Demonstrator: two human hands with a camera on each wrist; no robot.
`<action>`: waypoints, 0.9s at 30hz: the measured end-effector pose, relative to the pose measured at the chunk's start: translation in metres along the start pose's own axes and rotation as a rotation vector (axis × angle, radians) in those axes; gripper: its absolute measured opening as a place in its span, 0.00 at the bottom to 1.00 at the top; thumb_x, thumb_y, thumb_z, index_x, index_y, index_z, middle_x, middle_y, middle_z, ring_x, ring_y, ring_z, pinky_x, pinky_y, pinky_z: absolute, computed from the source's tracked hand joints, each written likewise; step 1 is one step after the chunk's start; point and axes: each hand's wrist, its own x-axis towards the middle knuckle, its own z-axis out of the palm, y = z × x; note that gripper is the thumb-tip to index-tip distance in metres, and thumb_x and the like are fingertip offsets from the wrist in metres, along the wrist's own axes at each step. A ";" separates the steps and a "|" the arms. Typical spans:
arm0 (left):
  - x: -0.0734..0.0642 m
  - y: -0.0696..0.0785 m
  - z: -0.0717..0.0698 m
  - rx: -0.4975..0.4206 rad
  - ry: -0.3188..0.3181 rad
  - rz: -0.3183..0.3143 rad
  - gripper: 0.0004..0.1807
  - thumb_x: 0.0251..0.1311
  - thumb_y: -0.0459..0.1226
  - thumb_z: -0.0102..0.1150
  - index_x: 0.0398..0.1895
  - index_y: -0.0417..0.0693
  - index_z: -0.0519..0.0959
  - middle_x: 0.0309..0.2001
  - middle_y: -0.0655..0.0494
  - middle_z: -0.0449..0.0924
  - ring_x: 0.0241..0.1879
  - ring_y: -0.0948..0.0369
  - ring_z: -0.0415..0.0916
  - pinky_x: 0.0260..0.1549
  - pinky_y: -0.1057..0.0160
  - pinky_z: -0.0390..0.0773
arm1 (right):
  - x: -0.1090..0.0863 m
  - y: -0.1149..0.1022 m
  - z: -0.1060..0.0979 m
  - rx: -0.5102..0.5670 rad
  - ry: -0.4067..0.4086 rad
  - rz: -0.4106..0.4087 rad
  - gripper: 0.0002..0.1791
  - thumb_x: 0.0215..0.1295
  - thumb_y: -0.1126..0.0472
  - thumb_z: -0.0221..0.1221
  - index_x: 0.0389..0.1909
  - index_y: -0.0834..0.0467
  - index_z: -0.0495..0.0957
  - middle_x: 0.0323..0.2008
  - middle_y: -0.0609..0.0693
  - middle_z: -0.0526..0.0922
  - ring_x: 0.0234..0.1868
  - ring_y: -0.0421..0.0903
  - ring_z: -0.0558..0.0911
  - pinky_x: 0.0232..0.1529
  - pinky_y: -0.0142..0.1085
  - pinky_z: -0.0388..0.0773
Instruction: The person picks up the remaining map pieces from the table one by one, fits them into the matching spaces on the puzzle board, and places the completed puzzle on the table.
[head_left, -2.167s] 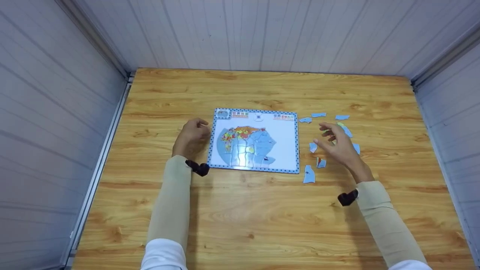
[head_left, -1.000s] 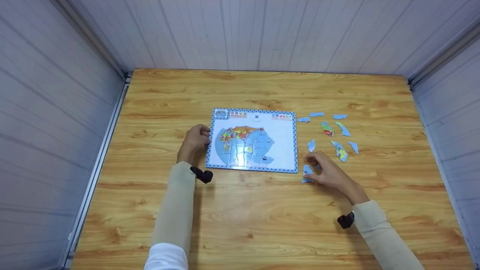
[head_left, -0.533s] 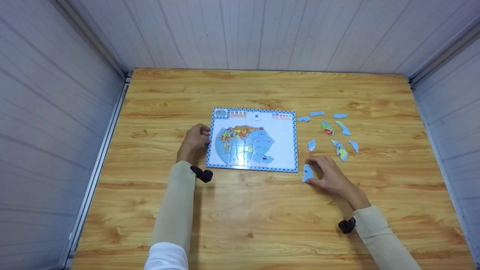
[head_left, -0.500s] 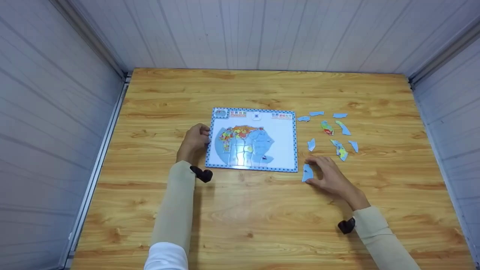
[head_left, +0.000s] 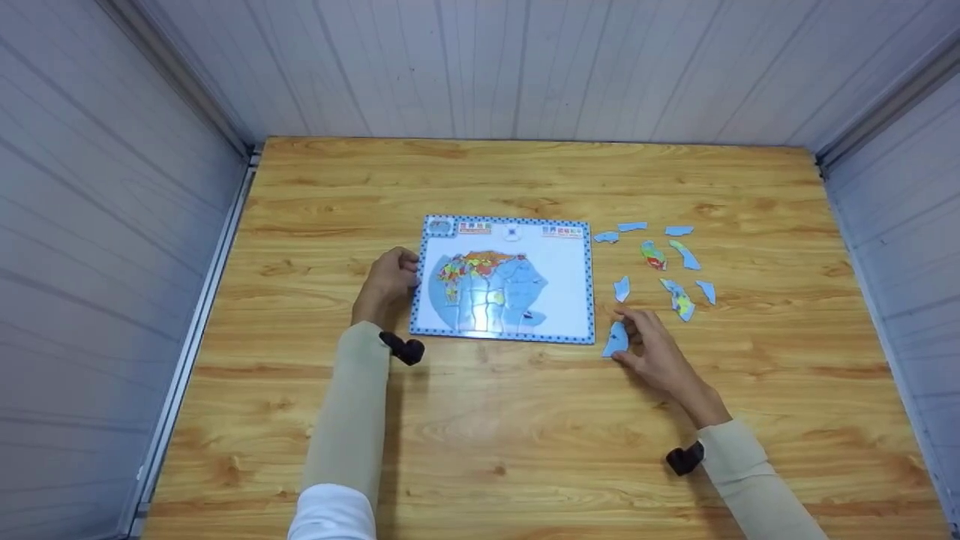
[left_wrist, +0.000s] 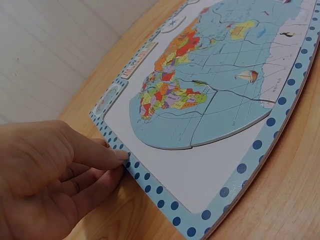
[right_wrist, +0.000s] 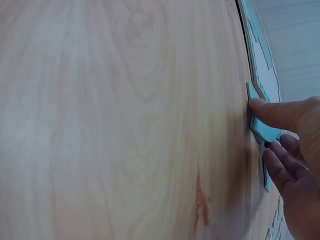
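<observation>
A partly filled world map puzzle board point(head_left: 566, 289) with a blue dotted border lies mid-table. My left hand point(head_left: 390, 281) is at its left edge; in the left wrist view the thumb point(left_wrist: 112, 157) rests on the border point(left_wrist: 145, 182) and the fingers curl along the edge, gripping it. Beside the board's lower right corner, my right hand point(head_left: 660, 356) pinches a blue puzzle piece point(head_left: 615, 340) between thumb and fingers. The right wrist view shows the thumb on that puzzle piece point(right_wrist: 265, 127), with another piece point(right_wrist: 267, 177) partly hidden by the fingers.
Several loose pieces lie right of the board, among them a green and red one point(head_left: 653, 255), a blue and yellow one point(head_left: 679, 300) and a small blue one point(head_left: 622, 289). Panel walls point(head_left: 480, 67) border the wooden table point(head_left: 487, 435) at back and sides.
My right hand has come down from over the loose pieces to the blue puzzle piece, which is now tilted and shifted slightly away from me. My left hand has moved onto the board's edge.
</observation>
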 end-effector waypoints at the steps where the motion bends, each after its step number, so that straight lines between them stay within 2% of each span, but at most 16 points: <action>1: 0.000 0.000 0.000 0.002 0.000 0.004 0.19 0.62 0.25 0.47 0.57 0.43 0.68 0.52 0.47 0.69 0.51 0.54 0.68 0.50 0.60 0.72 | 0.000 0.000 0.001 0.010 0.011 0.010 0.38 0.52 0.71 0.67 0.66 0.61 0.64 0.49 0.58 0.71 0.46 0.48 0.74 0.46 0.36 0.76; 3: 0.000 -0.001 -0.001 0.001 -0.001 0.005 0.19 0.62 0.26 0.47 0.57 0.43 0.68 0.52 0.47 0.69 0.50 0.54 0.68 0.50 0.60 0.73 | 0.001 0.000 0.002 0.020 0.027 0.024 0.38 0.52 0.71 0.67 0.65 0.61 0.65 0.49 0.58 0.70 0.45 0.48 0.74 0.45 0.33 0.76; 8: 0.001 -0.002 0.000 -0.004 0.000 0.009 0.19 0.63 0.26 0.47 0.58 0.42 0.68 0.52 0.47 0.69 0.49 0.54 0.68 0.47 0.61 0.73 | 0.002 0.000 0.003 0.080 0.065 0.056 0.28 0.54 0.73 0.65 0.58 0.63 0.72 0.48 0.58 0.71 0.44 0.49 0.74 0.44 0.25 0.76; 13: 0.003 -0.003 0.000 -0.003 0.008 0.015 0.20 0.62 0.25 0.48 0.58 0.42 0.68 0.52 0.47 0.69 0.48 0.55 0.69 0.45 0.62 0.73 | 0.003 -0.001 0.000 0.135 0.073 0.126 0.23 0.58 0.72 0.62 0.55 0.64 0.74 0.44 0.58 0.75 0.43 0.48 0.77 0.41 0.20 0.74; 17: 0.004 -0.003 0.001 -0.004 0.014 0.028 0.21 0.61 0.24 0.49 0.58 0.41 0.68 0.52 0.47 0.69 0.46 0.56 0.68 0.41 0.64 0.72 | 0.003 -0.003 -0.003 0.165 0.069 0.231 0.19 0.62 0.67 0.61 0.54 0.65 0.75 0.43 0.59 0.79 0.42 0.47 0.78 0.39 0.21 0.73; 21: 0.004 -0.003 0.001 0.000 0.014 0.020 0.21 0.61 0.25 0.49 0.58 0.42 0.68 0.51 0.48 0.69 0.45 0.57 0.68 0.39 0.65 0.72 | 0.006 -0.003 -0.007 0.238 0.063 0.335 0.20 0.65 0.63 0.59 0.56 0.65 0.73 0.45 0.59 0.77 0.42 0.43 0.77 0.40 0.22 0.73; 23: 0.004 -0.003 0.001 -0.004 0.011 0.016 0.21 0.61 0.24 0.49 0.57 0.43 0.68 0.51 0.48 0.69 0.46 0.57 0.68 0.40 0.64 0.72 | 0.008 -0.004 -0.008 0.299 0.070 0.363 0.22 0.65 0.63 0.58 0.58 0.65 0.71 0.46 0.60 0.76 0.43 0.42 0.78 0.41 0.24 0.75; 27: 0.004 -0.003 0.001 0.000 0.013 0.026 0.21 0.61 0.24 0.49 0.57 0.42 0.68 0.52 0.47 0.69 0.47 0.56 0.68 0.42 0.64 0.72 | 0.012 -0.015 -0.013 0.416 0.092 0.382 0.22 0.67 0.67 0.55 0.60 0.69 0.67 0.46 0.63 0.75 0.42 0.46 0.81 0.44 0.34 0.80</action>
